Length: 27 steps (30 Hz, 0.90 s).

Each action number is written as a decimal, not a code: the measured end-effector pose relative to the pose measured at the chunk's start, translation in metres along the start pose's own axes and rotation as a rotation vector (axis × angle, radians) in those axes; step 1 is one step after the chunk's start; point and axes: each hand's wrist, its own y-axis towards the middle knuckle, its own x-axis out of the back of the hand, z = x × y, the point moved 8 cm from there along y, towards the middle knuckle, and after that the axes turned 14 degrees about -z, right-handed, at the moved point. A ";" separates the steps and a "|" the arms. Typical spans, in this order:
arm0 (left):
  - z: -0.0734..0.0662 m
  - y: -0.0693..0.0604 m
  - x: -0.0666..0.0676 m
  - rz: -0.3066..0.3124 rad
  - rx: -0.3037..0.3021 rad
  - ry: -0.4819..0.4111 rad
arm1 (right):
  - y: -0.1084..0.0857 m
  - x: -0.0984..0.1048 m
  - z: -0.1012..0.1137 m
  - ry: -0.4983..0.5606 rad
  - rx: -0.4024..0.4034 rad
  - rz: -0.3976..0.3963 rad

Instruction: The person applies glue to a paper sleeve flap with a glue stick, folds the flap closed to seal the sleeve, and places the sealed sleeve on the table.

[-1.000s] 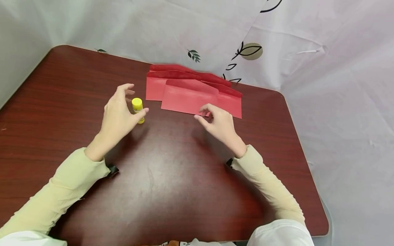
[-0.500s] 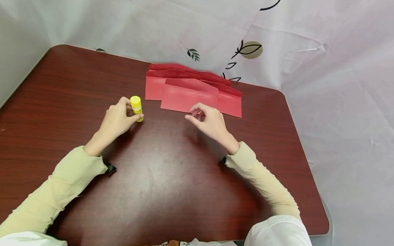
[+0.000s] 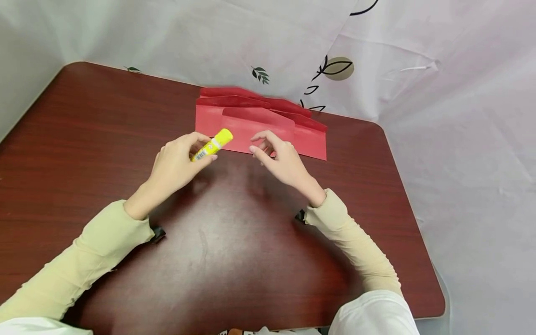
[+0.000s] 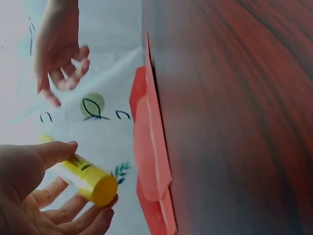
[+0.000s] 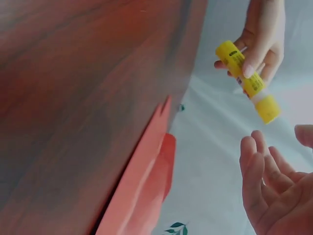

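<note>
No brand, words or nos. legible. Yellow stick [image 3: 214, 144] bears a pale label patch [image 3: 201, 154] w/ barcode-like lines, head view; dark print [image 5: 234, 54] on its body, seen in L & R wrist views, is too small/blurred to read.

I've got a yellow tube [image 3: 212, 145] on my feed, looks like a glue stick: yellow cap on, white band just under it, barcode and dark print on the barrel. It's pinched in the left hand [image 3: 176, 162], well off the bench [image 3: 205, 265], tilted cap end up, pointing toward the right hand [image 3: 285, 162], not touching it.
</note>
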 end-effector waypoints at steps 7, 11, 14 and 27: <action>-0.032 -0.006 0.000 -0.102 -0.225 0.051 | -0.002 -0.002 0.010 0.106 -0.078 0.059; -0.047 -0.011 0.000 -0.151 -0.339 0.067 | -0.007 -0.007 0.015 0.140 -0.091 0.087; -0.055 -0.014 0.001 -0.165 -0.387 0.062 | -0.011 -0.008 0.017 0.162 -0.094 0.095; -0.084 -0.028 0.003 -0.170 -0.593 0.057 | -0.023 0.011 0.020 0.209 0.062 0.019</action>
